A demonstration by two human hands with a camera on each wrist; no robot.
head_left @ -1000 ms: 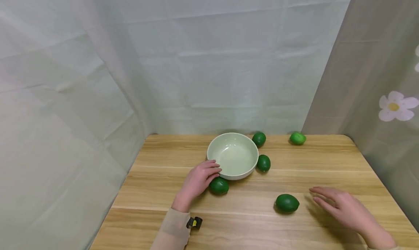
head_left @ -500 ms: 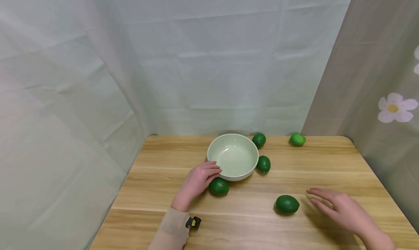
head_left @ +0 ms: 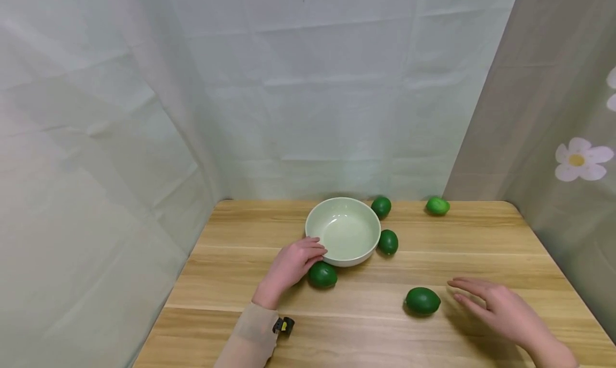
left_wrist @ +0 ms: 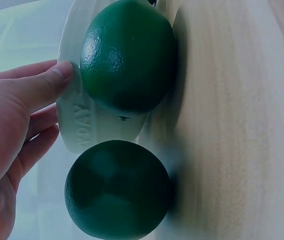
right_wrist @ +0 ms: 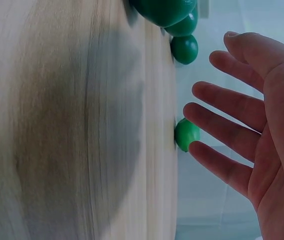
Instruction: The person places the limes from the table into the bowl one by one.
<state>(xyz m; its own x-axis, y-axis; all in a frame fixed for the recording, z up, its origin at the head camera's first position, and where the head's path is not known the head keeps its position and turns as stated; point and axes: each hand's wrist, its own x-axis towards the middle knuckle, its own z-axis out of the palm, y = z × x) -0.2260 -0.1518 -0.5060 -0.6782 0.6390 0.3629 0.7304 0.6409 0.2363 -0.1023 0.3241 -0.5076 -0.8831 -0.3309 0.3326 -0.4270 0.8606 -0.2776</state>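
My left hand (head_left: 293, 261) pinches the near left rim of a pale green bowl (head_left: 348, 229). Its thumb lies against the outer wall in the left wrist view, the other fingers over the rim. One dark green lime (head_left: 322, 275) sits right below those fingers, close against the bowl. Beside it in the left wrist view is another dark lime (left_wrist: 117, 190), covered by the hand in the head view. On the right, my right hand (head_left: 505, 309) hovers over the table, fingers spread and holding nothing. The nearest lime (head_left: 422, 301) lies just left of its fingertips.
Two more dark limes, a rear lime (head_left: 381, 207) and a nearer lime (head_left: 387, 242), lie along the bowl's right side. A brighter green lime (head_left: 437, 206) sits near the back edge of the wooden table (head_left: 366, 330). Pale cloth (head_left: 337, 106) hangs behind.
My right hand has drifted slightly left toward the nearest lime. The left hand stays at the bowl's rim, and the bowl and limes keep their places.
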